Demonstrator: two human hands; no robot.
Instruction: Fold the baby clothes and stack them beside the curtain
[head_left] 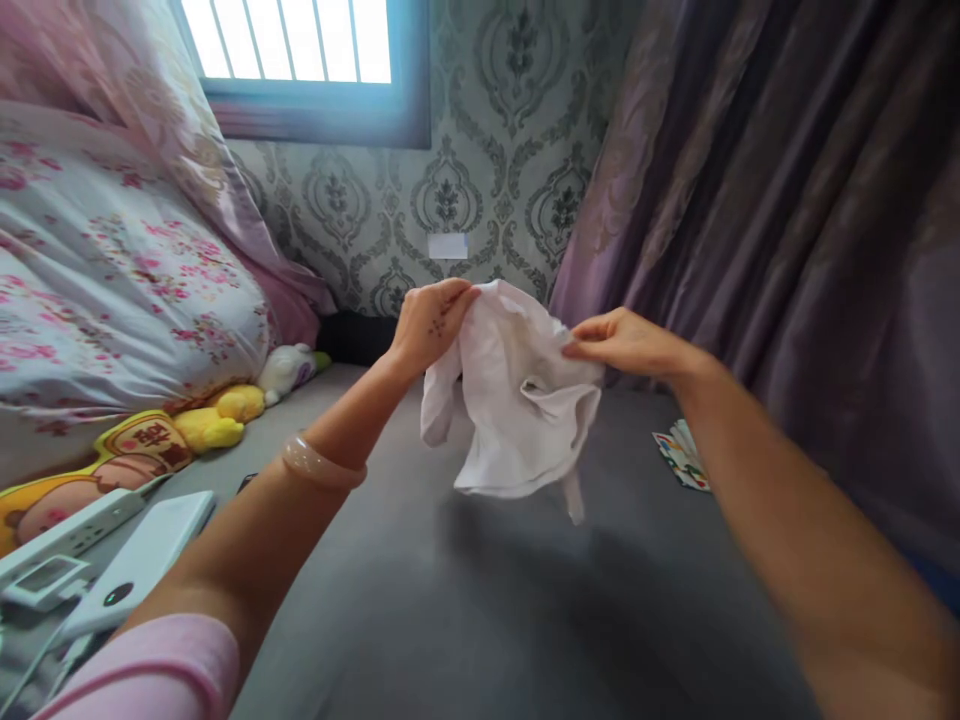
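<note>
A crumpled white garment hangs in the air above a grey bed sheet. My left hand grips its upper left edge, fingers curled round the cloth. My right hand pinches the upper right edge between thumb and fingers. A pale bangle sits on my left forearm. The lower part of the garment dangles free, casting a shadow on the sheet.
A floral quilt is piled at the left, with a yellow plush toy and a white one beside it. A white power bank and power strip lie at lower left. Colourful cards lie right, by purple curtains.
</note>
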